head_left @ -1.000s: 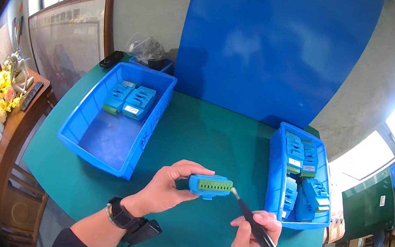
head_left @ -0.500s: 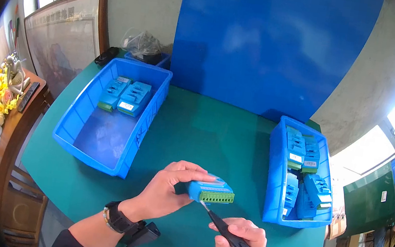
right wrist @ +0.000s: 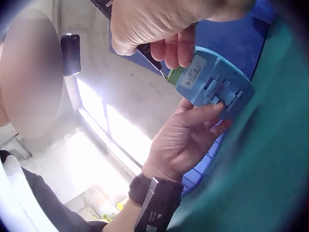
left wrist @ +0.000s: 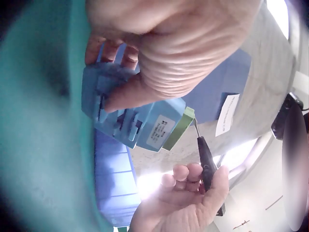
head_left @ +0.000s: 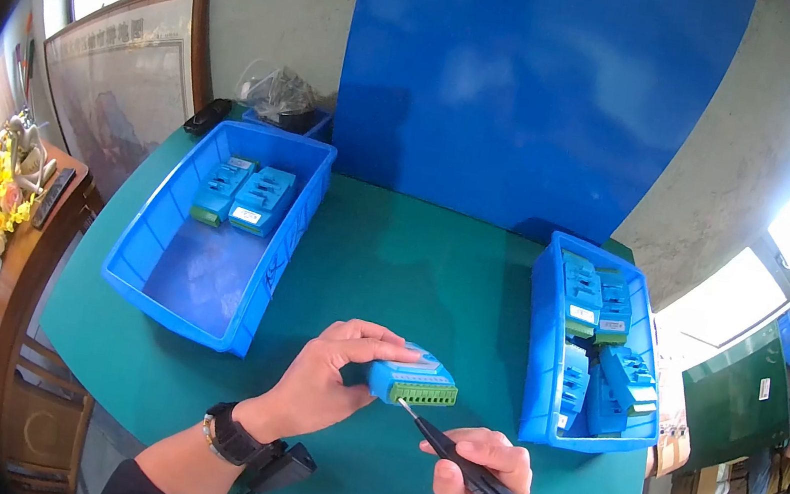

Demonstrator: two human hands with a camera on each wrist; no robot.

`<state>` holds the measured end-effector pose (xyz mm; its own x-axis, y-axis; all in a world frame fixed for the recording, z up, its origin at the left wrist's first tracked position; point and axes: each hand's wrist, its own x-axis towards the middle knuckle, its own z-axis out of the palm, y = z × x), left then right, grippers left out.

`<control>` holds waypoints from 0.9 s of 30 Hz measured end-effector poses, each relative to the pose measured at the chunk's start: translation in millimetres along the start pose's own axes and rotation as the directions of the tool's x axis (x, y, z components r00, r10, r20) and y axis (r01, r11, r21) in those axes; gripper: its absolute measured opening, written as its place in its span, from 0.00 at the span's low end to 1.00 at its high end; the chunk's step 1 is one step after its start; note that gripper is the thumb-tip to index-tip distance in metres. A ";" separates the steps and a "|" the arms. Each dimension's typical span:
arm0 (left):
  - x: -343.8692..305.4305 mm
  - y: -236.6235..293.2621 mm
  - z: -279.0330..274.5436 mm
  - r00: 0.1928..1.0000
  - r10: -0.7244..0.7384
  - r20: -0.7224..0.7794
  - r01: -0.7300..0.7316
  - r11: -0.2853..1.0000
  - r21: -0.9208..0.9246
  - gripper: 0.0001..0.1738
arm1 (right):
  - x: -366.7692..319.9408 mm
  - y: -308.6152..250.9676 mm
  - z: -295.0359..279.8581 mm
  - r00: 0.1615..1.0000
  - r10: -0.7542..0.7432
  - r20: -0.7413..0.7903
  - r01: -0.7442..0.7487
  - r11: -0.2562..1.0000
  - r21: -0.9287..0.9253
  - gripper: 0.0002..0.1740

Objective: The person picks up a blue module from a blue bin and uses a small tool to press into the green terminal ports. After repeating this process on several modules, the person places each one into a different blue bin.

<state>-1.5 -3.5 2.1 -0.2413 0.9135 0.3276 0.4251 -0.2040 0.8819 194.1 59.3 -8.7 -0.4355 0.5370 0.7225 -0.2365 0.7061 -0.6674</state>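
Observation:
The left hand [head_left: 321, 378] grips a blue module [head_left: 384, 375] over the table, thumb on one broad face and fingers on the other. Along the module's near edge runs a green terminal strip [head_left: 425, 394] with a row of small openings. A black screwdriver [head_left: 482, 487] is pinched in the right hand [head_left: 482, 477], its thin metal tip at the left part of the strip. In the left wrist view the tip meets the green block [left wrist: 179, 128] at its corner; whether it sits inside an opening cannot be told. A white label [left wrist: 161, 132] shows on the module's face.
At the left, a blue bin [head_left: 249, 313] holds two modules [head_left: 262, 200]. Another blue bin [head_left: 542, 389] at the right holds several modules [head_left: 614, 308]. Behind the green table [head_left: 395, 247] stands a blue panel [head_left: 529, 84]. A small tray with a plastic bag [head_left: 285, 95] lies at the back left.
The module has tilted so its labelled upper side shows, and the screwdriver tip has moved from the strip's right end to its left part. The head view has shifted slightly.

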 end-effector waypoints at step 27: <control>0.7 -1.6 -3.3 0.999 -0.004 -0.044 0.003 1.000 -0.006 0.27 | 3.1 4.2 -7.1 0.953 0.086 -0.291 -0.103 0.994 -0.043 0.17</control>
<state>-5.2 -3.7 2.0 -0.2814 0.8977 0.3390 0.4191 -0.2028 0.8850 197.9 67.2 -8.0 -0.1823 0.7069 0.6834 -0.1532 0.6661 -0.7300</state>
